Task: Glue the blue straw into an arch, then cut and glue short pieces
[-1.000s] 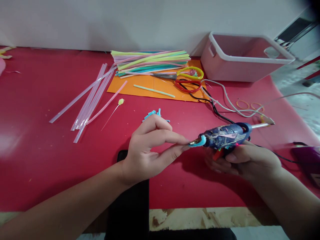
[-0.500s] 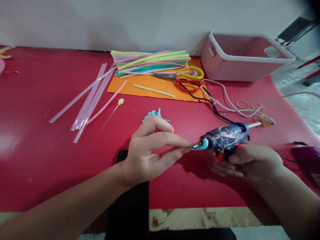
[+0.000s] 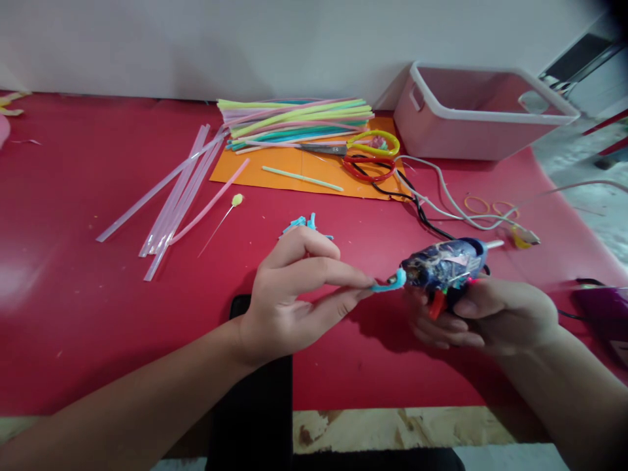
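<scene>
My left hand (image 3: 299,294) pinches a short blue pipe cleaner piece (image 3: 385,286) between thumb and fingertips. Its free end curls upward at the right. Wrapped around the handle of a dark blue glue gun (image 3: 444,265) is my right hand (image 3: 495,314). The gun points left, with its nozzle tip right at the curled end; the curl partly hides the tip, so I cannot tell if they touch. A white glue stick (image 3: 495,244) pokes out of the gun's back. Beyond my left hand lies a small pile of cut blue pieces (image 3: 299,224).
Bundled coloured pipe cleaners (image 3: 299,124) and scissors (image 3: 373,154) lie on orange card (image 3: 235,167). Clear glue sticks (image 3: 184,196) and a yellow-tipped wire (image 3: 237,200) are at left. A pink bin (image 3: 456,134), cables (image 3: 441,180) and a purple object (image 3: 603,320) stand right.
The glue gun and my right hand have shifted slightly right, drawing the nozzle back along the blue piece. My left hand has hardly moved.
</scene>
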`<state>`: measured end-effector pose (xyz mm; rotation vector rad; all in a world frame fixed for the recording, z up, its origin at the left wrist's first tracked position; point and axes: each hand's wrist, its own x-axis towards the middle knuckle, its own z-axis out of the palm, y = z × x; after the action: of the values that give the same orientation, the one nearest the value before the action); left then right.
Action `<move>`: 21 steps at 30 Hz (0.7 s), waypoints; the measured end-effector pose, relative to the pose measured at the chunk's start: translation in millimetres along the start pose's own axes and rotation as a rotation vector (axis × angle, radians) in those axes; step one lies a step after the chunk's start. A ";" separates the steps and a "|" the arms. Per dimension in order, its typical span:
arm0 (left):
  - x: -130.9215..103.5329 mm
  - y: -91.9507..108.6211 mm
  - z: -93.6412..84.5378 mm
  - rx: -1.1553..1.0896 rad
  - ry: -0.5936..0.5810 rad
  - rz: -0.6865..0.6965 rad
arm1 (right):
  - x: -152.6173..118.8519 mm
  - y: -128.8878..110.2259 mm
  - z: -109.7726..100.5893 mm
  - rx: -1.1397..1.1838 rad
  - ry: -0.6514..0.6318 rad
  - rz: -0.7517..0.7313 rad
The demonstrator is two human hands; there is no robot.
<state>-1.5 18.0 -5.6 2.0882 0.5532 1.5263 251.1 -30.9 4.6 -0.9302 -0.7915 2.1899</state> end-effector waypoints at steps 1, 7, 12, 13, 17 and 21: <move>-0.3 -0.2 0.5 -0.006 0.009 -0.002 | 0.0 -0.3 0.2 0.013 -0.006 0.007; -1.5 0.0 1.8 -0.010 0.018 -0.018 | 1.7 -7.9 6.0 0.110 0.015 -0.049; -0.9 0.1 1.7 -0.005 0.027 -0.021 | -1.1 -12.6 1.9 -0.298 0.439 -0.340; -1.3 -0.3 1.9 -0.005 0.038 -0.027 | -2.9 -12.5 -1.5 -0.521 0.558 -0.388; -3.7 -3.7 3.1 0.006 0.113 -0.185 | -6.0 -9.2 -17.4 -1.616 0.776 -0.395; -4.2 -9.6 3.4 -0.011 0.220 -0.340 | 5.2 -9.1 -20.7 -2.059 0.777 -0.283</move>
<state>0.2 22.6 -15.5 1.7185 0.9256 1.5563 266.9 -15.7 -2.7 -1.9734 -2.3525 -0.0796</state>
